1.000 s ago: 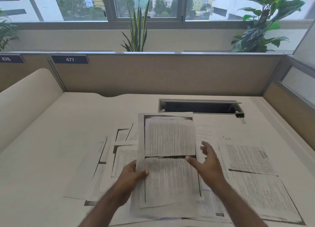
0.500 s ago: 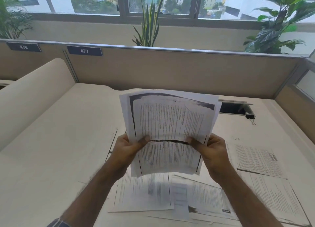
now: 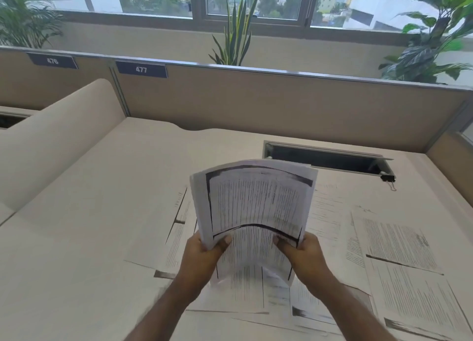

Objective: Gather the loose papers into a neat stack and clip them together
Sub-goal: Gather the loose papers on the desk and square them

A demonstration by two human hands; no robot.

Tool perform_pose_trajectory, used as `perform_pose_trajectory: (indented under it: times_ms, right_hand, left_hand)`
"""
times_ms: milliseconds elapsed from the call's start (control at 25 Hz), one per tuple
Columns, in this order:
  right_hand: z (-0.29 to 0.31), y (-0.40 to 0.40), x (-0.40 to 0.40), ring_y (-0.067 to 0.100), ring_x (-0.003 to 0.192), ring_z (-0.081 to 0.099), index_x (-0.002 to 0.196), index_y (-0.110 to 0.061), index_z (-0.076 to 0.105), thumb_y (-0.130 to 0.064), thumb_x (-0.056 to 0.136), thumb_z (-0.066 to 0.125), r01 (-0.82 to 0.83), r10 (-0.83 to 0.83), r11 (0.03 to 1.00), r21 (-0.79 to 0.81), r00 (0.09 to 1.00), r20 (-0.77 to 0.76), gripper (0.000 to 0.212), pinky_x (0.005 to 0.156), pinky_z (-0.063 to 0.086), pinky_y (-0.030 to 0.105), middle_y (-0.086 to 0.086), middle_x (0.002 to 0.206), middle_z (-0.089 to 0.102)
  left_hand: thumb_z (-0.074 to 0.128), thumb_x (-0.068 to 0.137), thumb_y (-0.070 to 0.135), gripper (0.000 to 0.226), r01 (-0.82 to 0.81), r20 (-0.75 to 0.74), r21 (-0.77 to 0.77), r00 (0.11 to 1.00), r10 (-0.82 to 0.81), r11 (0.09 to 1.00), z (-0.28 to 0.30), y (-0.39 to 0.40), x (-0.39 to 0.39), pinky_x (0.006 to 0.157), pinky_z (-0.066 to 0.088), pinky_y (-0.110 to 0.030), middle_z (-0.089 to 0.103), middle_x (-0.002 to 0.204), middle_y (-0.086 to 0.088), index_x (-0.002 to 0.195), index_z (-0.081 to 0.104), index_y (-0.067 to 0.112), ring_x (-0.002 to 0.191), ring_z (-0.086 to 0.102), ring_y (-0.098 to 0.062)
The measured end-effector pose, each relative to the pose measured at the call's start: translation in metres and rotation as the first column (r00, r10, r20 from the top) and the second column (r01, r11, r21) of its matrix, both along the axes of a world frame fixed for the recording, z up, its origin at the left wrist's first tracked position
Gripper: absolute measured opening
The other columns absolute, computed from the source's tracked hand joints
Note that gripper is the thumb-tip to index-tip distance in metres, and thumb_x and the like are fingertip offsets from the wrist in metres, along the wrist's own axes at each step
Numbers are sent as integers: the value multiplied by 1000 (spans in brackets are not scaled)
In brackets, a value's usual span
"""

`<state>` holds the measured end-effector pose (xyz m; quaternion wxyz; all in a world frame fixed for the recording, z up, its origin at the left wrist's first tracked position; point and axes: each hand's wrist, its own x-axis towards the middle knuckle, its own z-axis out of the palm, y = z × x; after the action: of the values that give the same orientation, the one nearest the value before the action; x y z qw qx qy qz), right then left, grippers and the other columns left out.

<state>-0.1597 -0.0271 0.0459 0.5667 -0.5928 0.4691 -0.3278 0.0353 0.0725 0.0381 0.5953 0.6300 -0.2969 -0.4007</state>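
A bundle of printed papers (image 3: 256, 202) is held upright above the desk, bowed toward me. My left hand (image 3: 202, 256) grips its left edge, thumb on the front page. My right hand (image 3: 304, 256) grips its right edge the same way. Several loose printed sheets (image 3: 399, 241) lie flat on the beige desk (image 3: 89, 225) under and to the right of the bundle, and one more sheet (image 3: 176, 235) lies to its left. A black binder clip (image 3: 387, 179) rests at the right end of the cable slot, apart from both hands.
An open cable slot (image 3: 325, 159) cuts into the desk behind the bundle. A beige partition (image 3: 281, 105) with a label 477 closes the back, a curved divider (image 3: 51, 138) the left side. Potted plants stand behind the partition under the window.
Both hands lifted the papers off the desk and took hold of the two side edges. Since half a second ago the bundle has bowed more and the view has shifted left.
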Motion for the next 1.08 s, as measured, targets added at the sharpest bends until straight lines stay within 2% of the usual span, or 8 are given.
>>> perform_pose_trajectory:
  times_ms: [280,360,480,600,680,840,960,1080]
  right_hand:
    - [-4,-12,23,20,96,71,115,-18,62,-16,89,68,70,-68,996,52,997,-33,27,80,61,40,0,106,72]
    - [-17,-11,34,21,101,67,119,-17,60,-13,88,68,82,-76,995,57,992,-102,32,90,57,44,0,110,69]
    - [-38,-3,44,17,105,62,124,-16,58,-9,89,65,-6,23,997,74,972,-236,36,93,51,32,-3,111,65]
    - [-57,5,51,19,110,59,127,-14,59,-8,87,64,-100,86,995,-6,885,-457,40,93,46,26,4,120,63]
    - [-63,9,54,23,114,54,131,-12,56,-13,87,64,-130,59,989,-77,801,-596,45,97,44,27,8,122,56]
    - [-63,16,59,25,120,46,139,-14,48,-19,89,64,-151,55,984,-90,751,-658,53,100,38,27,12,127,49]
    - [-61,16,60,19,104,52,131,-17,54,-13,83,68,-110,65,993,-44,820,-569,50,91,42,22,9,120,50]
    - [-60,14,62,17,100,60,120,-18,60,-13,76,72,-80,61,997,-14,851,-521,45,89,51,26,6,115,57]
  left_hand:
    - [68,91,20,28,-81,139,-4,987,81,997,4,-13,19,62,60,-20,72,105,4,118,62,22,87,74,-13]
    - [68,92,15,24,-146,230,94,966,122,985,-6,-20,29,74,63,-30,73,105,0,115,65,16,95,73,-19]
    - [63,92,12,25,-241,382,311,917,111,919,-31,-26,38,85,57,-33,74,111,-8,116,69,10,95,68,-22]
    - [62,89,24,42,-313,599,568,791,-122,761,-52,-27,40,99,48,-43,62,131,-8,131,62,20,118,55,-29]
    - [60,90,25,53,-339,636,638,738,-226,691,-54,-26,36,104,40,-49,44,145,-10,142,50,24,134,38,-32]
    - [61,88,17,51,-315,595,606,789,-153,731,-62,-28,40,99,47,-48,41,142,-15,139,51,17,127,44,-33]
    - [67,82,11,50,-271,544,508,837,-60,818,-61,-25,46,89,57,-35,60,124,-13,131,57,11,101,65,-28]
    - [68,81,5,58,-288,488,411,871,58,865,-49,-22,42,82,53,-32,69,110,-10,133,46,14,96,68,-28]
